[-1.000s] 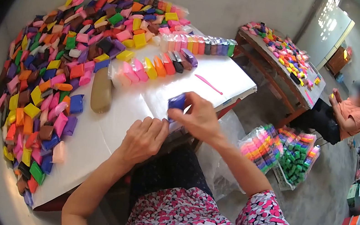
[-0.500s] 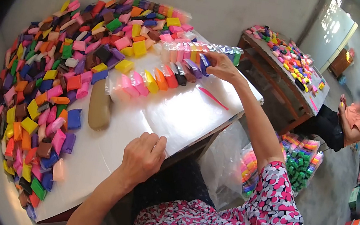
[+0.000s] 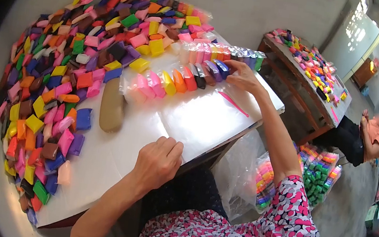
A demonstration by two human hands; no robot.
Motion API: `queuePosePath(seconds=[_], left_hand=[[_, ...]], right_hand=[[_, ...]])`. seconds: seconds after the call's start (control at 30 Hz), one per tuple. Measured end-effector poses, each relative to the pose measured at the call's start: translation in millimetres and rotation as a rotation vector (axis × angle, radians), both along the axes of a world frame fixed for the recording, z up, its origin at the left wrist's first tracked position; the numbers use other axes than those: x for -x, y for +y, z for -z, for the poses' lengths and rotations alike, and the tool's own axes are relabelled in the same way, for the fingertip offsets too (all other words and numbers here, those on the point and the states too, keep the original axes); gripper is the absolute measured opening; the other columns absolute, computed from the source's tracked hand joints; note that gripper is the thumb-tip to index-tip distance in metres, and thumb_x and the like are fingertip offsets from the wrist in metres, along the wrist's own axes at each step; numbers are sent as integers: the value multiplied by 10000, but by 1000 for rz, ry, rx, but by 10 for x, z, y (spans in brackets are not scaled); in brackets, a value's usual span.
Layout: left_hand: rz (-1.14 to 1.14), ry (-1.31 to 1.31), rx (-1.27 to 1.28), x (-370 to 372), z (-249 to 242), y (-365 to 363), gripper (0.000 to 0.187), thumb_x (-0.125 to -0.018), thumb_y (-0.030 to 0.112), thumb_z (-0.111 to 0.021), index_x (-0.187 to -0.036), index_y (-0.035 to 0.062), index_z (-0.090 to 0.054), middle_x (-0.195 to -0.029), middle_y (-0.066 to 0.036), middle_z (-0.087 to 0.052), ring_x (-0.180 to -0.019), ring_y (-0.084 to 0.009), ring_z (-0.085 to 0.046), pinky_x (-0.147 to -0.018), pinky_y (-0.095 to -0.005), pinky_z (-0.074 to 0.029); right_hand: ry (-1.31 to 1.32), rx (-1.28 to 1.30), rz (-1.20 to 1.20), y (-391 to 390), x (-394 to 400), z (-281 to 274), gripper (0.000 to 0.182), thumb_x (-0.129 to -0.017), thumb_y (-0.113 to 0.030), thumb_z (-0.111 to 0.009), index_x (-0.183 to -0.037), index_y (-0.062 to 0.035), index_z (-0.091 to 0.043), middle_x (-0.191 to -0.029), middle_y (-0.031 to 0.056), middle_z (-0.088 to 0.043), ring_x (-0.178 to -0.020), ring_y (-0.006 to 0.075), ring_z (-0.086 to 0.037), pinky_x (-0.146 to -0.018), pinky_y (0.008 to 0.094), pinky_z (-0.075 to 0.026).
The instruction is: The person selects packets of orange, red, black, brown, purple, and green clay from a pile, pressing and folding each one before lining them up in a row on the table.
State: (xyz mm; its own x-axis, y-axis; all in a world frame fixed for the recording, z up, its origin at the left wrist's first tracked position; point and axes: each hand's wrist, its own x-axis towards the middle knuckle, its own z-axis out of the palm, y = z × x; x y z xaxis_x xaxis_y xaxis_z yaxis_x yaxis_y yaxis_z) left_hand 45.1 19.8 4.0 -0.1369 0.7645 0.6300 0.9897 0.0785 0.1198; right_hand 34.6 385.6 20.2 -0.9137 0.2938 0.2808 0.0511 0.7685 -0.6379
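My right hand (image 3: pixel 244 77) is at the far right end of a front row of small wrapped packets, its fingertips closed on a blue packet (image 3: pixel 221 68). That row runs left through purple, brown, black, red (image 3: pixel 188 78), orange and yellow (image 3: pixel 168 83) to pink packets (image 3: pixel 156 85), under clear film. Behind it lies a second row of packets (image 3: pixel 223 53) with shiny wrapping. My left hand (image 3: pixel 160 160) rests at the table's front edge with curled fingers; whether anything is in them is hidden. A pink stick-like tool (image 3: pixel 233 104) lies near my right forearm.
A large heap of coloured packets (image 3: pixel 59 83) covers the table's left and back. A brownish oblong block (image 3: pixel 113 105) lies beside it on the white tabletop (image 3: pixel 134 147). Filled clear bags (image 3: pixel 317 177) stand on the floor. Another person (image 3: pixel 376 132) sits by a second packet-covered table (image 3: pixel 298 68).
The view has shifted slightly, so the table appears farther right. My right hand stays at the blue packet, which now sits lower against the purple one. My left hand keeps its curled pose.
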Motion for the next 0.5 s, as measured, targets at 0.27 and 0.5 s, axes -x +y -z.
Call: queuePosePath(seconds=[0.27,0.5], left_hand=[[23,27,-58,34,100,-6,76,-748,90,-574,-755,44,-514,-722,-89,-500,-679,-231,-562,-564,-351,-474],[77,48,-199,25,42,-82,186,-696,73,-649,-861,33,-572,-749,-78,-517,-669,-250,-561,-571,-358,-465]], right_hand=[[422,-279,198,-864,-441,-51,222,-786,-63,-671,-999,-4,-642,-880,132,-665,-697,219,-642,-633,334,-508],[266,-195,-164,-1988,-537,201,76,-778,-55,-672,-813,-18,-615,-743,112,-622,-614,256,-608,-605,354,-488]])
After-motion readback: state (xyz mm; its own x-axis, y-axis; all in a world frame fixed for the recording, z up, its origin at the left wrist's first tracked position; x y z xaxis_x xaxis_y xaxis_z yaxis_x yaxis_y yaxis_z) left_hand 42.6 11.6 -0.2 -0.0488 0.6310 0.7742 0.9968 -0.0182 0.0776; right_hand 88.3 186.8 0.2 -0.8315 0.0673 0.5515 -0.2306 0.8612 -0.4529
